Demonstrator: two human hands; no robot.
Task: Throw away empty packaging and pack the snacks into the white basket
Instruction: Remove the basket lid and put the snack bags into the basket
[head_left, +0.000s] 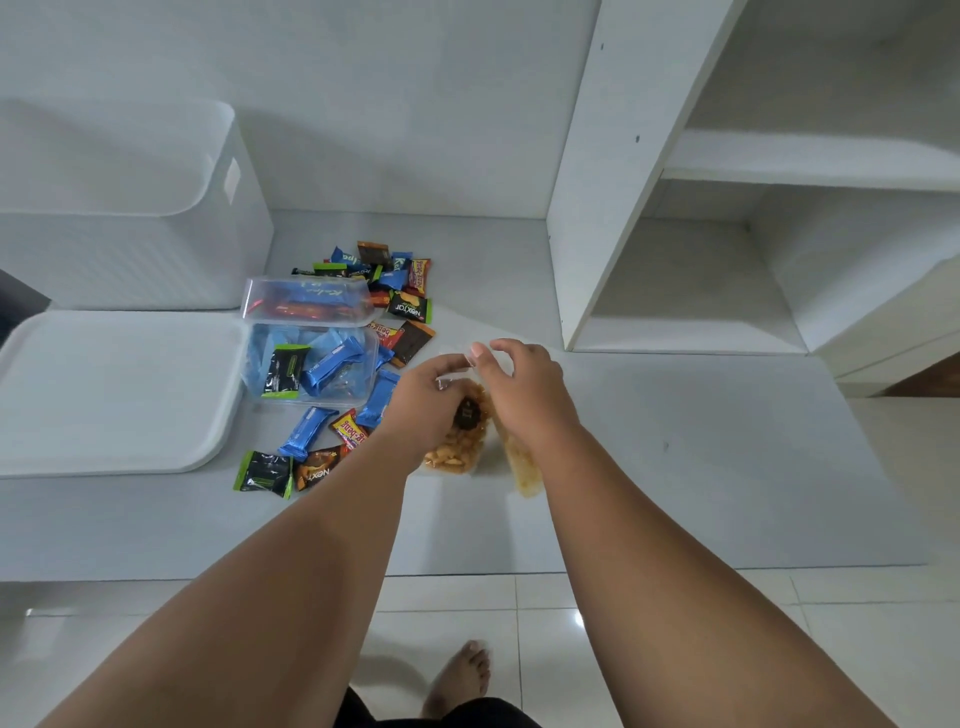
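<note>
Left grip (426, 400) and right grip (524, 389) pinch the top of the clear snack bag (462, 452). Wrapped snacks (306, 431) lie on the desk (701, 457), left of both.

The worktop (701, 467) lies bare on the right and along its front edge. On the left, scattered snack packets (306, 431), a clear container (254, 364) and a flat white lid (114, 395) crowd the way to the white basket (130, 249); an upright shelf panel (597, 182) walls the back right.
</note>
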